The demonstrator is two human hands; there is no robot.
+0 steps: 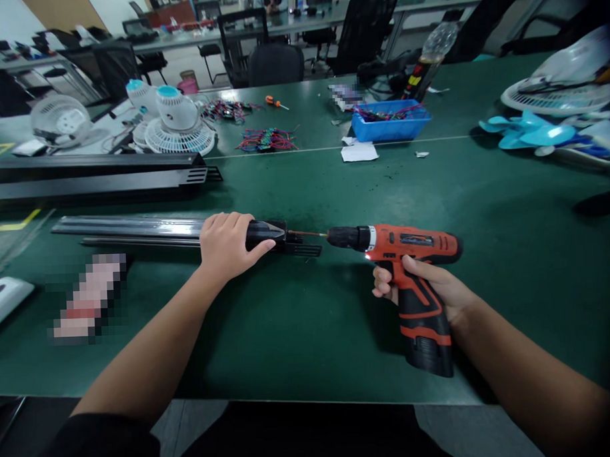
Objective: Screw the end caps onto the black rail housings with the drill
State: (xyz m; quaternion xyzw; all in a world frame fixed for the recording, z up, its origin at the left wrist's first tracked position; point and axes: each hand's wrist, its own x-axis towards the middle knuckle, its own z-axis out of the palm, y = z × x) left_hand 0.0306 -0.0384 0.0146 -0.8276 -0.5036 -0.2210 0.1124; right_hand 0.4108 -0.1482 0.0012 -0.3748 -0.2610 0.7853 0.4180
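My left hand [229, 245] is wrapped over the right end of a long, glossy black housing [135, 228] lying on the green table. In my right hand [440, 287] is an orange and black cordless drill [410, 245], fingers around its grip and a small light lit above the trigger. The drill's long thin bit [308, 234] points left and reaches the end of the black housing. Whether its tip sits in a screw I cannot tell. A slotted black end piece [306, 250] sticks out beneath the bit.
More long black housings [93, 176] lie behind at left. Beyond stand white fan parts [178, 119], wired circuit boards [268, 140], an orange screwdriver [276, 103] and a blue bin [391, 122]. Blue fan blades [532, 130] are at right, a blurred-out phone-like object [92, 296] at front left.
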